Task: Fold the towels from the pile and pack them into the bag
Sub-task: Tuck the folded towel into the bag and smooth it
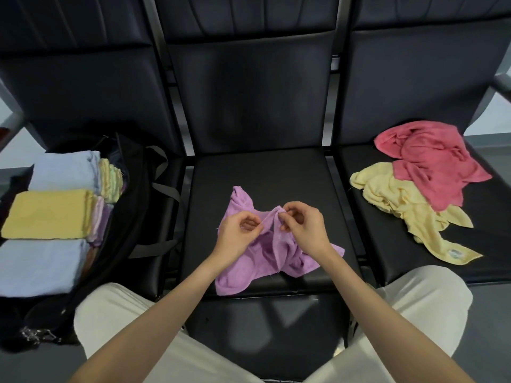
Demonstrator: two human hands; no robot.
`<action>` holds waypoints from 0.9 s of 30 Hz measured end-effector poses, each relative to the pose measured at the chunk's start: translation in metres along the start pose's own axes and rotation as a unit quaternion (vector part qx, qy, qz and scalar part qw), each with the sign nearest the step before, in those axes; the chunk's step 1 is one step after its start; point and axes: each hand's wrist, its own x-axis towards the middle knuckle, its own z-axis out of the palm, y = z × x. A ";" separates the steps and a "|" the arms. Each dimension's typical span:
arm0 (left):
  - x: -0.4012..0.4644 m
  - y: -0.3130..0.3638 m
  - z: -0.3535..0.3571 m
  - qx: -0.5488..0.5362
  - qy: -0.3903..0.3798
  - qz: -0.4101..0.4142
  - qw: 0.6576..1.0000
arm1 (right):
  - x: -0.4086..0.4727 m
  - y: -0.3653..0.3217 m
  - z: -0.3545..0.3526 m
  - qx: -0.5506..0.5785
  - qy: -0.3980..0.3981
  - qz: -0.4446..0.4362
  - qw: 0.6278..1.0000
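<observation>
Pinching purple towel (pixel 265 255) edge w/ both: left hand (pixel 237 233), right hand (pixel 302 228), over middle seat (pixel 262 172). Pink towel (pixel 431 158) on yellow towel (pixel 398 203) at right; bag (pixel 132 189) w/ folded towels left.

Crumpled purple towel (pixel 265 255) on middle seat; bag (pixel 132 189) left, seemingly near-full.

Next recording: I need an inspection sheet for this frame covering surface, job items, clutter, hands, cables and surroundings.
Surface: middle seat of a row of black padded chairs.
Job's things: crumpled purple towel on the middle seat; pink towel lying over yellow towel, both unfolded, on the right-hand seat; open black bag on the left-hand seat, holding folded towels.
Clutter: nothing seen.
Hands: left hand and right hand each pinch the purple towel's raised edge.
Cables: nothing seen; only bag straps.
Surroundings: pale floor behind the chairs.
</observation>
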 end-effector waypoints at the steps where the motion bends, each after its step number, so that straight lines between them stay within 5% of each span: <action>1: -0.003 -0.007 -0.002 0.014 0.003 -0.007 1.000 | 0.000 0.000 -0.001 0.004 0.015 -0.001 1.000; 10: -0.043 -0.062 -0.021 0.156 -0.019 -0.076 0.985 | 0.015 -0.002 -0.016 0.074 0.166 0.014 0.983; 15: -0.063 -0.087 -0.043 0.135 -0.011 -0.134 0.982 | 0.019 0.009 -0.018 0.094 0.236 0.058 0.965; 20: -0.086 -0.107 -0.053 0.177 -0.098 -0.136 0.970 | 0.015 0.021 -0.019 0.116 0.276 0.104 0.948; 27: -0.087 -0.099 -0.029 0.178 -0.045 -0.174 0.967 | 0.010 0.018 -0.028 0.109 0.272 0.096 0.951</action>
